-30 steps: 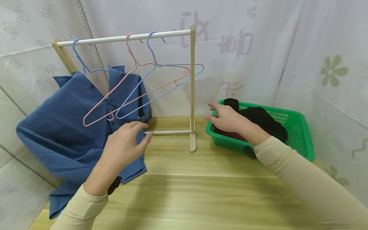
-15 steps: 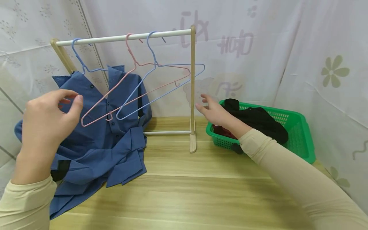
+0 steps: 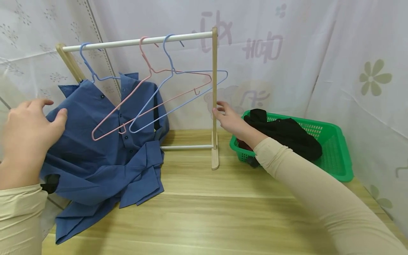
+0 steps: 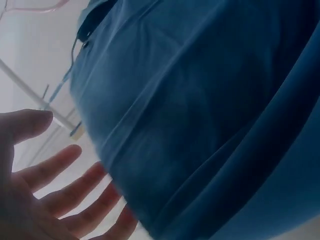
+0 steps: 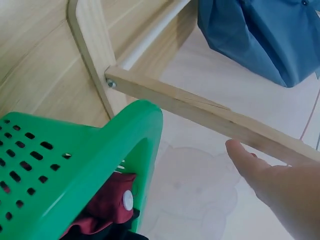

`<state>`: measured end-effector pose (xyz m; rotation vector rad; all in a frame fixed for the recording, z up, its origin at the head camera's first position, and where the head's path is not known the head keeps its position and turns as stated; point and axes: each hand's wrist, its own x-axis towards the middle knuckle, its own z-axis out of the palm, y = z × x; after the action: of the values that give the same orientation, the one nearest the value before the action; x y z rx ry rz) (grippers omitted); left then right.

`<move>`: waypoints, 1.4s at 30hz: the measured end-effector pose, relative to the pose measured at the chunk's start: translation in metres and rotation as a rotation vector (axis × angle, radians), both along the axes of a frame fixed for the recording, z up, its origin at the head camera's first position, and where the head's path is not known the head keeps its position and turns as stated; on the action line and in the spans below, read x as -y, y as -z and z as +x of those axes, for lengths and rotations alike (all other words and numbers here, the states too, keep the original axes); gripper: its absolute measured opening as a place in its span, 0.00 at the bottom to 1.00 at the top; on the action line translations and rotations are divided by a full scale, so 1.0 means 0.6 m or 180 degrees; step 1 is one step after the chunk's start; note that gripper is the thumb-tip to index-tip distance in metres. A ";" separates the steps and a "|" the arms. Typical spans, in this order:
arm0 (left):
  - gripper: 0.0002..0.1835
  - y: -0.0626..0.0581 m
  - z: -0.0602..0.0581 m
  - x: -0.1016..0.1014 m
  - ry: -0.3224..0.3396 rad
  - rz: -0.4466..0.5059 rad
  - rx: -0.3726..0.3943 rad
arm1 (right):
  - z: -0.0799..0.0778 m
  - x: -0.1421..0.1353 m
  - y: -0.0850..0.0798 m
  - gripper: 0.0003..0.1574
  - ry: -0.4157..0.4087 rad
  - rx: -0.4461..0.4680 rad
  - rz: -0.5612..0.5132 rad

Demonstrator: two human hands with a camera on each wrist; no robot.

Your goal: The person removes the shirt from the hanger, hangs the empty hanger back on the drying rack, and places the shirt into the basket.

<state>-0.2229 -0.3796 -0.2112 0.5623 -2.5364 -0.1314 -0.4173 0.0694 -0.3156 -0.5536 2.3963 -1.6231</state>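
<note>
Head view: Left hand (image 3: pixel 32 131), at far left; thumb and fingers spread wide, a clear gap between them; nothing held; placed beside the shoulder edge of a blue shirt (image 3: pixel 89 138). Shirt on a blue hanger at the left end of a white rail (image 3: pixel 121 43), lower parts draped onto a wood-grain table (image 3: pixel 191 216). Right hand (image 3: pixel 234 122), at the rack's right-hand wooden post (image 3: pixel 215 81); thumb and forefinger slightly parted, tips at the post's edge. On the rail, right of the shirt: one pink hanger (image 3: pixel 121 105), one second blue hanger (image 3: pixel 152 99), both bare. Right of the rack: green basket (image 3: pixel 345 152) with black clothing (image 3: pixel 285 136).

Left wrist view: Left palm and five digits, fanned; fingertips along the shirt's edge, contact uncertain; no cloth gripped.

Right wrist view: Right thumb extended, its tip at the side of the wooden post; remaining fingers mostly hidden, so grip cannot be told. Basket rim in the foreground; maroon cloth (image 5: pixel 107 200) with a white disc inside.
</note>
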 end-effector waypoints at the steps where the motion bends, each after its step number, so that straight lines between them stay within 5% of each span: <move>1: 0.35 0.001 -0.003 0.003 -0.0001 0.0021 0.0101 | 0.000 0.001 -0.001 0.44 0.0005 0.0018 -0.0048; 13: 0.38 0.009 -0.027 0.014 0.0063 0.0218 0.0401 | -0.011 0.007 0.004 0.40 0.0203 0.0016 -0.0224; 23: 0.39 0.011 -0.027 0.028 0.0056 0.0250 0.0286 | -0.044 0.003 0.013 0.30 0.0221 -0.0555 0.0425; 32: 0.36 0.008 -0.016 0.037 -0.0030 0.0239 0.0247 | -0.055 0.024 0.007 0.28 0.0240 -0.0550 0.0375; 42: 0.32 0.011 -0.014 0.030 -0.0094 0.0452 -0.0160 | -0.052 0.029 0.015 0.27 0.0197 -0.0425 0.0430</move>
<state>-0.2313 -0.3976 -0.2175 0.6431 -2.4822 -0.3131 -0.4488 0.0522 -0.3243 -0.5861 2.6207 -1.4764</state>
